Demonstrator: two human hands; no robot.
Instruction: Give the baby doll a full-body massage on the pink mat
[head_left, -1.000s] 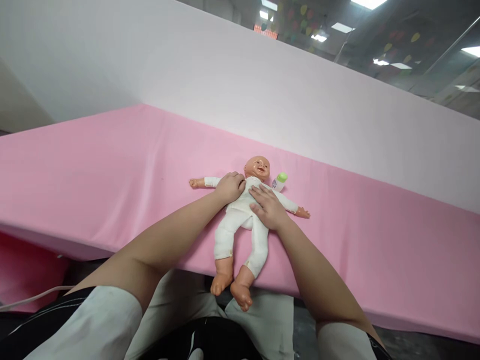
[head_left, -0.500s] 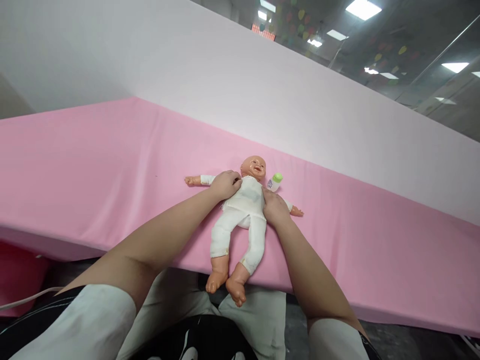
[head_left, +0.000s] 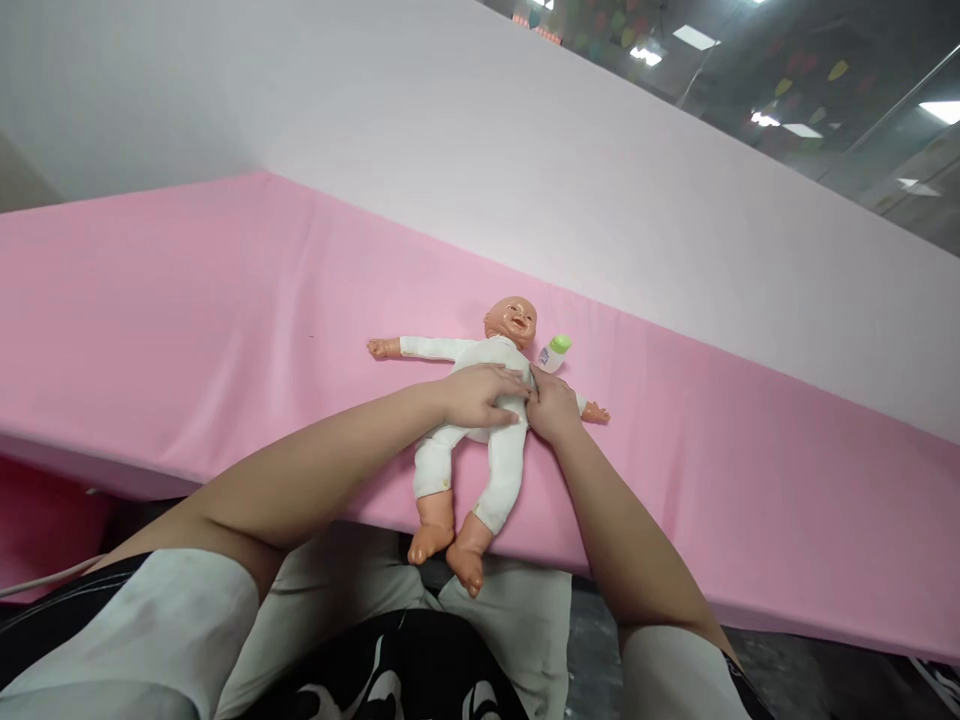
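2 hands, the left hand [head_left: 480,395] flat across the waist of a doll [head_left: 480,400] and the right hand [head_left: 551,412] curled at its side, press it onto a pink sheet [head_left: 225,330] at the table edge, where its overhanging feet could drag it off.

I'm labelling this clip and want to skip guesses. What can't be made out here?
Head view only:
- Doll's belly: covered by left hand and right hand.
- Whether the hands pinch cloth or just press: fingertips hidden.
- Bottle label: too small to read; lower part behind the doll.
- Under the pink table: hidden by its cloth.
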